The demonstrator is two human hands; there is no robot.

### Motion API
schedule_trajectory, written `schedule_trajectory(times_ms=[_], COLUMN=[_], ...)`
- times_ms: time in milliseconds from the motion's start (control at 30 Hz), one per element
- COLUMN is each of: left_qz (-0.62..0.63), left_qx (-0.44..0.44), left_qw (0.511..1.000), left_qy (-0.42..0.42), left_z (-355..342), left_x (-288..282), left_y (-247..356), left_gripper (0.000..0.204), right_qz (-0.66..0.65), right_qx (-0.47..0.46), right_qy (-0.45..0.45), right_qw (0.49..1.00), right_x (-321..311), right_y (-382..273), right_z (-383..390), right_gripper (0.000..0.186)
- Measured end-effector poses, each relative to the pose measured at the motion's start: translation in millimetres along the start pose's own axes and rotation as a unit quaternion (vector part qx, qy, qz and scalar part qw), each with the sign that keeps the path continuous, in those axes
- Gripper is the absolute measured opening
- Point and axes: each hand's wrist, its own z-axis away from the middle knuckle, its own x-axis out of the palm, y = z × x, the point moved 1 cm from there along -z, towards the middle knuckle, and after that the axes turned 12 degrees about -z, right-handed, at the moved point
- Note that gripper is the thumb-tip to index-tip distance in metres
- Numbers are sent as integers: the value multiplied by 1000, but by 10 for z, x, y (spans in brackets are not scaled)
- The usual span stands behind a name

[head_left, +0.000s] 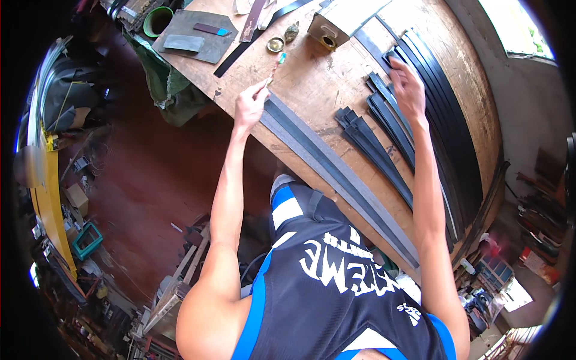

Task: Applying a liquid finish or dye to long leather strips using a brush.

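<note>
From where I stand, the person is leaning over a wooden workbench (pixel 312 78), arms reaching out across it. The left hand (pixel 251 108) is pinching the near end of a slim brush (pixel 281 60), thumb and fingers pressed together on it. The brush is over the bench near the edge, its teal tip angled up and away from the hand.

The right hand (pixel 409 90) is at the far end of the long black strips (pixel 459 144), which lie side by side in a broad curved band. Its fingers are bent and blurred; they look to be at a dark strip end, but I cannot tell whether they grip it or only touch it.

A long grey-edged strip (pixel 327 159) with a darker middle runs along the bench edge, one end just beside the left hand. Between it and the right forearm lies a fanned bundle of shorter black strips (pixel 372 144).

Beyond the brush tip sit a small round lid (pixel 275 45) and, near it, a boxy metal can (pixel 330 27) with an open spout. To the left, a blue-tipped blade (pixel 211 30) lies on a grey sheet (pixel 201 54).

The boldest writing here is the large white lettering across the person's black sleeveless jersey (pixel 300 324), trimmed in blue, with a smaller white mark near the right side.
</note>
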Motion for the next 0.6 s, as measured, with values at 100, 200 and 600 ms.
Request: schedule_trajectory(times_ms=[100,200,600], left_qz=[-175,-305,-277], left_qx=[93,95,63], left_qw=[980,947,958], left_qy=[33,45,35], left_z=[-86,-181,-839], left_x=[238,509,1143], left_y=[56,170,376], left_gripper=[30,33,40], right_qz=[105,154,221], right_qx=[-20,-118,-104], right_qy=[-73,-94,-264], right_qw=[992,977,933], right_x=[299,609,768], right_y=[-96,-41,275], right_z=[-542,-995,-1682], right_gripper=[43,65,85])
